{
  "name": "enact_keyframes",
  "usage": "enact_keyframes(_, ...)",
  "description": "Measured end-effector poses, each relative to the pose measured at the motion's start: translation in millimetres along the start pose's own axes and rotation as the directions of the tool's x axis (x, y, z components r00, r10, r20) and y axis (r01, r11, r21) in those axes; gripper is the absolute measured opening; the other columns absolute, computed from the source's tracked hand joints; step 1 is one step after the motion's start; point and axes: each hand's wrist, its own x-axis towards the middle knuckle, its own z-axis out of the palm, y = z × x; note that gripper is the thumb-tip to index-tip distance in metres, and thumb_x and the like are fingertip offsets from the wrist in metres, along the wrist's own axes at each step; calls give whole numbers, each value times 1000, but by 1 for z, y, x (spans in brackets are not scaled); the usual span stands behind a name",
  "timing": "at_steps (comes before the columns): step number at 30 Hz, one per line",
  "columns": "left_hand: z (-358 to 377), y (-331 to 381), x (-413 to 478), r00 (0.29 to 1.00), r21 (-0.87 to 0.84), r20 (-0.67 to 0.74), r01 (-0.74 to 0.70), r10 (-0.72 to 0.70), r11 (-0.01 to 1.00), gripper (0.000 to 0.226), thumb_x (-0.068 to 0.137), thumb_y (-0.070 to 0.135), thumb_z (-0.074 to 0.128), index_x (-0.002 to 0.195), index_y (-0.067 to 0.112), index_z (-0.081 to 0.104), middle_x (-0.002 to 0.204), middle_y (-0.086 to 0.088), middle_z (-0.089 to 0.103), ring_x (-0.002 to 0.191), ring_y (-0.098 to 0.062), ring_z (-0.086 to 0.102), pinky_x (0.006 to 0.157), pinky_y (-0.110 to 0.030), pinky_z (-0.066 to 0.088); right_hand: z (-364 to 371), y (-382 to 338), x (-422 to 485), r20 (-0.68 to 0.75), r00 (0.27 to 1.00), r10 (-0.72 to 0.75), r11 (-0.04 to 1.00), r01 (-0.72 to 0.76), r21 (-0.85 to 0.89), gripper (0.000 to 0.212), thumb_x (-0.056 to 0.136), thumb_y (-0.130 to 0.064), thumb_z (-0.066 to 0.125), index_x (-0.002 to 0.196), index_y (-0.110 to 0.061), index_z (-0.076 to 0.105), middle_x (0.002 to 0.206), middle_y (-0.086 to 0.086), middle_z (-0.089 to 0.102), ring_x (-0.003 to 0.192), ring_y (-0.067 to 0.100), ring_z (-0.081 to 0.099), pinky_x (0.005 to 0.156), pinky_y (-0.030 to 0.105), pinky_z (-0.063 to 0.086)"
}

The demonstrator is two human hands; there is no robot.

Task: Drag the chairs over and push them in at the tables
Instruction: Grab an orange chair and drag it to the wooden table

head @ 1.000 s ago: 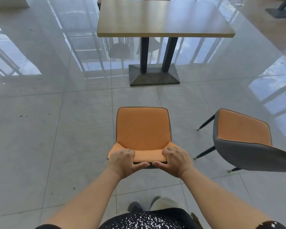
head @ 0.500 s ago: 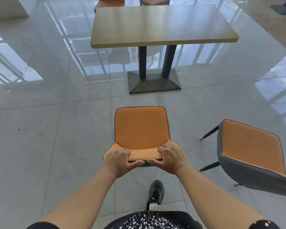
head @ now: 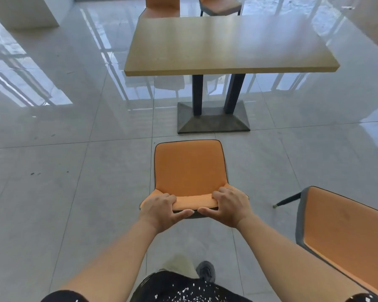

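Our left hand (head: 162,211) and right hand (head: 229,207) grip clamped on the orange padded chair (head: 189,168), which we likely push next toward twelve o'clock under the rectangular wooden desk (head: 227,44).

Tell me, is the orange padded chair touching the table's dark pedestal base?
Apart. Head view shows bare floor tile between the orange padded chair and the dark pedestal base.

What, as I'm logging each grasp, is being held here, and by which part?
The orange chair, by the top edge of its backrest: the left hand and right hand each curl over it.
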Motion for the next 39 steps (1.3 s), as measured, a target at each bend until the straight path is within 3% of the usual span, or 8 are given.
enact_keyframes(11, -23, 0, 84, 1000, 31, 0, 9, -9, 999, 93, 68, 100, 10, 91, 24, 58, 92, 7, 60, 79, -16, 55, 62, -33, 44, -19, 45, 82, 70, 997, -19, 999, 16, 38, 94, 65, -101, 9, 90, -26, 61, 89, -6, 58, 81, 15, 54, 63, 30, 28)
enact_keyframes(39, -82, -50, 303, 999, 7, -43, -13, 13, 1000, 98, 68, 102, 4, 91, 25, 61, 87, 7, 60, 74, -14, 55, 54, -27, 41, -48, 111, 304, 41, 999, -15, 1000, 14, 28, 92, 69, -101, 12, 87, -26, 62, 85, -6, 59, 73, 14, 52, 62, 28, 31)
